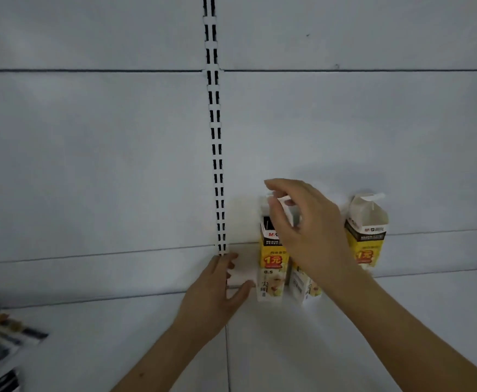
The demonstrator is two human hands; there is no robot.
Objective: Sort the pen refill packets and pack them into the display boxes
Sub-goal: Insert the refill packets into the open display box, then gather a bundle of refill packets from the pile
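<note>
Three yellow-and-white display boxes stand against the back wall of the white shelf (401, 306). My right hand (305, 227) hovers in front of the left display box (271, 258), fingers loosely curved around its white top flap (284, 198), with no clear pinch. It partly hides the middle display box (302, 287). The right display box (366, 239) stands apart. My left hand (217, 287) grips a plain white box (241, 268) just left of them, fingers on its left side and thumb under its front. Pen refill packets (2, 338) lie at the lower left.
A slotted white shelf upright (216, 142) runs down the back wall to just above my left hand. A seam (227, 357) splits the shelf surface under my left forearm. The picture is blurred.
</note>
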